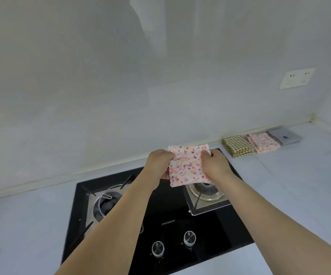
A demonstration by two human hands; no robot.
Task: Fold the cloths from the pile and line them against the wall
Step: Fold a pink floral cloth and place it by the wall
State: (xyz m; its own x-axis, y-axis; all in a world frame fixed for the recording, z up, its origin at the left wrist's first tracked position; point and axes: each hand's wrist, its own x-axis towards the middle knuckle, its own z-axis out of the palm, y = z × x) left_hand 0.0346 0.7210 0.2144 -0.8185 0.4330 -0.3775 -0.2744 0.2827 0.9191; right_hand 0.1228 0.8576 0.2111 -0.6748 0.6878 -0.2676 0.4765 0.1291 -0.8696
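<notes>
Hob (200, 231): glossy black glass; burner tray (206, 197) shiny metal. Held cloth (186, 165) looked soft, nubbly, matt. Counter (299, 185) smooth, pale.

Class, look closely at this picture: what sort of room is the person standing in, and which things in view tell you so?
Most likely a home kitchen. A black gas hob with burners and control knobs is set into a pale countertop, and a wall socket sits above it.

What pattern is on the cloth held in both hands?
The held cloth is pale pink with small pink, purple and yellow spots, seen in the head view.
</notes>
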